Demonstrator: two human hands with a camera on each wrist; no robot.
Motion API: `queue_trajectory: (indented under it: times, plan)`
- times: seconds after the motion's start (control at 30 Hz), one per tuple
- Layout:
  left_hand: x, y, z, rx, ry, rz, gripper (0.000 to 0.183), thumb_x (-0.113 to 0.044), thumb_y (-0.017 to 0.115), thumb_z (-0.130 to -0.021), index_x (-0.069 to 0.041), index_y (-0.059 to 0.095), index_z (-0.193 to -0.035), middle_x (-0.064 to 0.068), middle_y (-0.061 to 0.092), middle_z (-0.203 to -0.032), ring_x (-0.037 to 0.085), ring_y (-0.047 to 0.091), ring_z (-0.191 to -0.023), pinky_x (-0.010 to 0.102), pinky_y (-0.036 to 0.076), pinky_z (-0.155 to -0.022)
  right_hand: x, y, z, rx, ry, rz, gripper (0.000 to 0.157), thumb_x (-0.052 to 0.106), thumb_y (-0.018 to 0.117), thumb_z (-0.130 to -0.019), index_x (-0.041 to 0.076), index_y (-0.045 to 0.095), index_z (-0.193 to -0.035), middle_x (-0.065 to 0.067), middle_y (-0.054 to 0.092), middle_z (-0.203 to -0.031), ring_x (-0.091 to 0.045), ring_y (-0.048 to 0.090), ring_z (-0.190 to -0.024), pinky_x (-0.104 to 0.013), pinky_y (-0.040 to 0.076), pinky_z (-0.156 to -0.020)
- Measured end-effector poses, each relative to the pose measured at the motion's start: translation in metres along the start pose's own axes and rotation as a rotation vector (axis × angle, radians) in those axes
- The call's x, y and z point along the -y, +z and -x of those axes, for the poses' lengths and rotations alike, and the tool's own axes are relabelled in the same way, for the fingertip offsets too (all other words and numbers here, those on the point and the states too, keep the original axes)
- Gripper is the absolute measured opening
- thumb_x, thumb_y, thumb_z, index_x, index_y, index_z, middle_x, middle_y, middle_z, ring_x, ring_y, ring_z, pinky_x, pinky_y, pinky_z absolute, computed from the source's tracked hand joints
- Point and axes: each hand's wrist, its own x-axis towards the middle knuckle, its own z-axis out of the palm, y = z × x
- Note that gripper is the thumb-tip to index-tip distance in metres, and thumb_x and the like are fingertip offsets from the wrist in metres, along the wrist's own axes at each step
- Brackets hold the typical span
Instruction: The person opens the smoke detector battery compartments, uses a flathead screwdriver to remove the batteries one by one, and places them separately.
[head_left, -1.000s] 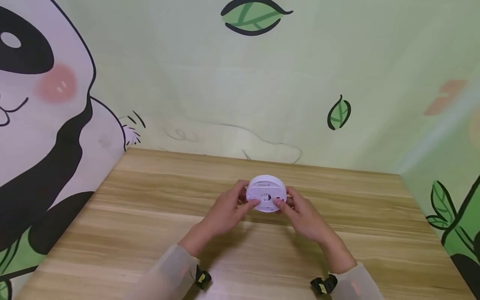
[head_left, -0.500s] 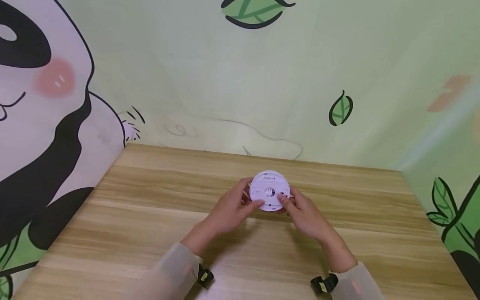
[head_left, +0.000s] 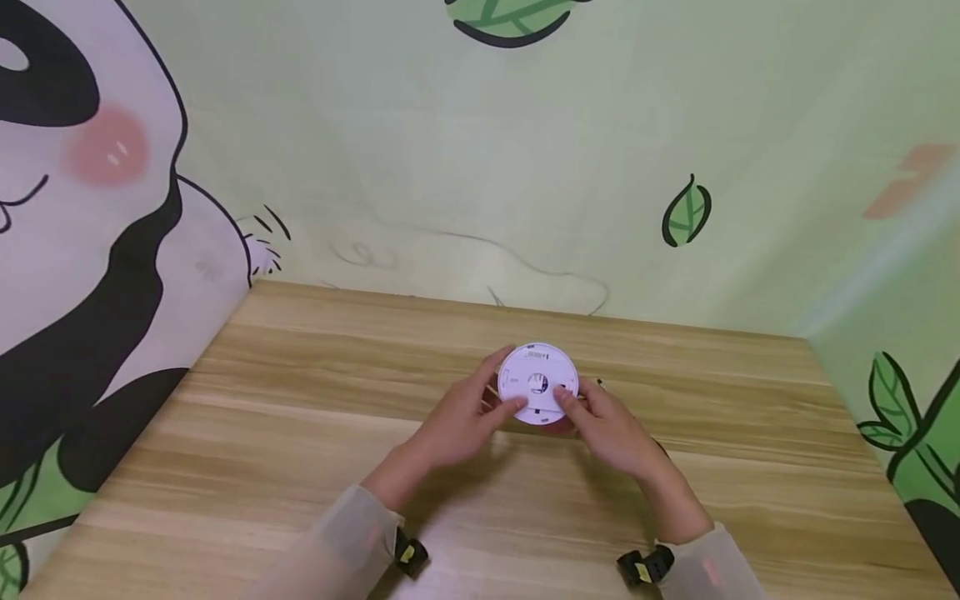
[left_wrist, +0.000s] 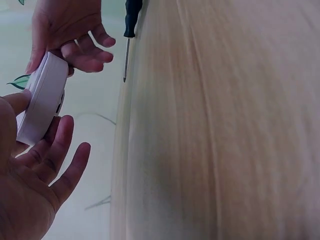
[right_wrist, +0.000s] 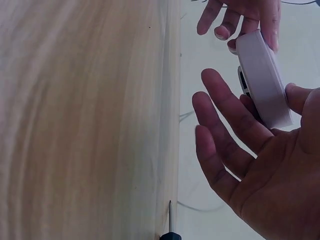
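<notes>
A round white device (head_left: 537, 367), shaped like a smoke detector, is held up above the table between both hands. Its flat back, with small print and a central hole, faces the head camera. My left hand (head_left: 457, 417) pinches its left edge, thumb on the back and fingers behind. On the other side my right hand (head_left: 611, 429) pinches it likewise, its thumb near the hole. In the left wrist view the thick side wall of the device (left_wrist: 45, 100) shows, and the other fingers of both hands spread loosely. Dark openings mark its far face in the right wrist view.
A screwdriver with a dark handle (left_wrist: 132, 17) lies on the wood-grain table (head_left: 300, 467), mostly hidden behind the right hand in the head view. A wall (head_left: 375, 167) printed with a panda and leaves stands along the table's back edge.
The device has tilted so its back faces the head camera more squarely, and its rim no longer shows there. The head view has dipped slightly; both hands keep their hold.
</notes>
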Motion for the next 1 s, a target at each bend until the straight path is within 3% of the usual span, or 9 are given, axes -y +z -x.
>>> queue_trajectory:
  times: [0.2, 0.43, 0.63, 1.0]
  plan:
    - [0.0, -0.001, 0.001, 0.003, -0.025, 0.081, 0.062, -0.03, 0.062, -0.105, -0.029, 0.034, -0.161, 0.004, 0.067, -0.104, 0.014, 0.065, -0.088, 0.028, 0.06, -0.08, 0.002, 0.002, -0.002, 0.019, 0.012, 0.02, 0.044, 0.041, 0.043, -0.112, 0.002, 0.06, -0.12, -0.012, 0.077, -0.089, -0.024, 0.072, -0.083, -0.035, 0.059, -0.074]
    - [-0.001, 0.003, 0.002, 0.036, -0.089, 0.319, 0.061, -0.019, 0.06, -0.106, -0.027, 0.035, -0.161, 0.016, 0.065, -0.113, 0.02, 0.07, -0.086, 0.038, 0.068, -0.075, 0.003, 0.004, -0.001, 0.057, 0.004, 0.031, 0.046, 0.04, 0.04, -0.113, 0.002, 0.063, -0.102, -0.014, 0.074, -0.076, -0.023, 0.06, -0.067, -0.025, 0.046, -0.056]
    - [0.0, 0.007, 0.004, 0.098, -0.145, 0.451, 0.061, -0.017, 0.058, -0.107, -0.029, 0.033, -0.161, 0.02, 0.059, -0.126, 0.024, 0.076, -0.083, 0.043, 0.069, -0.078, -0.002, 0.007, 0.004, 0.074, 0.034, 0.051, 0.046, 0.042, 0.04, -0.112, 0.004, 0.062, -0.101, -0.012, 0.073, -0.071, -0.016, 0.051, -0.056, -0.023, 0.036, -0.047]
    - [0.007, 0.008, 0.007, 0.102, -0.142, 0.411, 0.06, -0.018, 0.057, -0.107, -0.025, 0.034, -0.162, 0.022, 0.058, -0.124, 0.021, 0.073, -0.08, 0.042, 0.068, -0.079, -0.007, 0.01, 0.004, 0.027, 0.103, 0.152, 0.045, 0.054, 0.052, -0.105, 0.011, 0.064, -0.114, -0.003, 0.073, -0.071, -0.016, 0.056, -0.068, -0.024, 0.041, -0.061]
